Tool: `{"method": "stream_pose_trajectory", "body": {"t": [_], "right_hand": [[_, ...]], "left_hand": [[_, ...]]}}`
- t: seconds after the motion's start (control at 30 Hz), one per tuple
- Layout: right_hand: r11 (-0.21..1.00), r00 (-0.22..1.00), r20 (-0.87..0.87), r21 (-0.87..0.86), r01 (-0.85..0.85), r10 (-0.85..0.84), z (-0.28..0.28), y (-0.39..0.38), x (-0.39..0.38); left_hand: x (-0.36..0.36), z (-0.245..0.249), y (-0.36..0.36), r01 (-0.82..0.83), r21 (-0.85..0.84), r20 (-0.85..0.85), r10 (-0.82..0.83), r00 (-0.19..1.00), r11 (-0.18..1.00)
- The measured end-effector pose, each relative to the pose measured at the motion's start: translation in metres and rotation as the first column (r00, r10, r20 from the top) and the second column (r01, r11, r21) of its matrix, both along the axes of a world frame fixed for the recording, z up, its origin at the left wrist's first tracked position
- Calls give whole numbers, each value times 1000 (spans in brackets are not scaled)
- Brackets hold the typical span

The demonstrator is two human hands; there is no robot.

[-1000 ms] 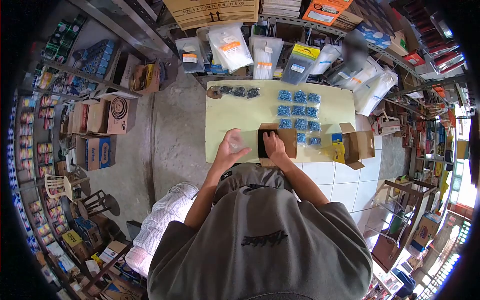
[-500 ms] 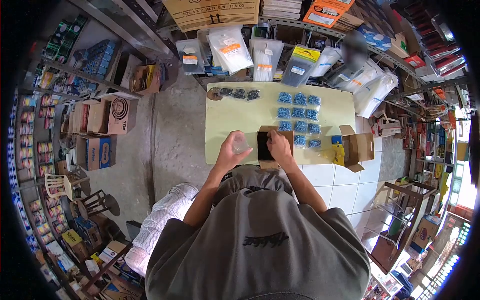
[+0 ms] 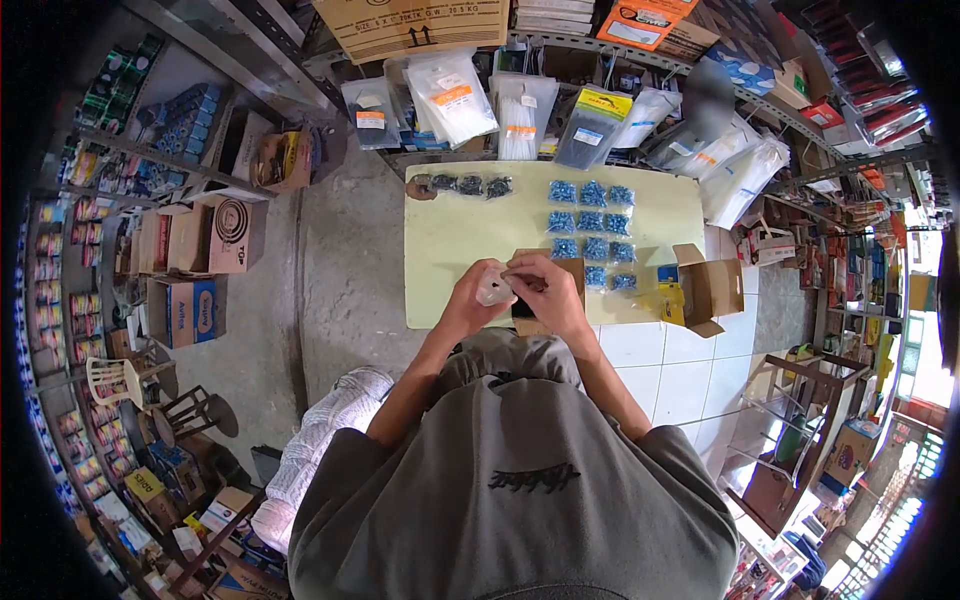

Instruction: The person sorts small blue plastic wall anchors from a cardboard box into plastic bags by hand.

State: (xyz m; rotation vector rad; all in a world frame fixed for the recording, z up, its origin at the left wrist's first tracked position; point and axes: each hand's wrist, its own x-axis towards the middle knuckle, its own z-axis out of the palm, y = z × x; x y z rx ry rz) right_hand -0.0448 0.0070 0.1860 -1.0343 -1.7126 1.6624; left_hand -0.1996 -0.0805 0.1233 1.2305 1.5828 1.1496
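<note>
A small clear plastic bag (image 3: 494, 291) is held in my left hand (image 3: 466, 306), its fingers curled around it, with a few dark specks showing in it. My right hand (image 3: 549, 293) is at the bag's right side, fingers pinched together; whatever they hold is too small to make out. Beneath my right hand stands an open cardboard box (image 3: 573, 268) with a dark inside, partly hidden by the hand and forearm. Rows of clear packets of blue pieces (image 3: 592, 222) lie just beyond the box. Several packets of black pieces (image 3: 470, 185) line the table's far left.
The pale yellow table (image 3: 465, 235) spans the space before me. On its right edge sits another open cardboard box (image 3: 708, 290) beside a yellow packet (image 3: 672, 300). Hanging plastic packs (image 3: 450, 98) line the shelf behind. A white wrapped bundle (image 3: 325, 440) lies on the floor at left.
My right hand has come up out of the cardboard box and moved left to the plastic bag. My left hand has shifted slightly right, bringing the bag close to it.
</note>
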Motion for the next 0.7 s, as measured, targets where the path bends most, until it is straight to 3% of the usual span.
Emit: {"method": "stream_pose_trajectory", "body": {"t": [0.07, 0.13, 0.17, 0.23, 0.27, 0.3, 0.37, 0.4, 0.53, 0.7], "right_hand": [[1000, 1000, -25, -8, 12, -12, -2, 0, -2], [962, 970, -67, -160, 219, -232, -4, 4, -1], [963, 971, -64, -160, 219, -232, -9, 7, 1], [982, 932, 340, 179, 67, -126, -36, 15, 8], [977, 898, 439, 185, -107, 16, -58, 17, 12], [977, 898, 440, 186, -105, 13, -82, 14, 16], [848, 776, 625, 362, -386, 86, -129, 3, 23], [834, 680, 730, 332, -440, 68, -148, -5, 22], [718, 584, 808, 452, -530, -77, -160, -15, 13], [775, 459, 888, 275, -569, 22, -151, -5, 7]], "left_hand": [[-2, 7, 0, 3, 17, 45, -4, 999, 1000], [-5, 12, -3, -2, 36, 30, 1, 1000, 999], [-7, 10, -5, -3, 35, 32, 2, 999, 999], [-10, 4, -7, -28, 0, 60, 28, 998, 1000], [-11, 2, -9, -26, 0, 62, 26, 998, 1000], [-11, -1, -11, -35, 2, 62, 35, 997, 999], [-11, 0, -13, -44, 6, 61, 43, 997, 999], [-10, 2, -14, -62, 2, 79, 62, 995, 998], [-12, 5, -17, -106, 5, 99, 105, 990, 994], [-15, 0, -21, -137, -11, 97, 137, 986, 991]]}}
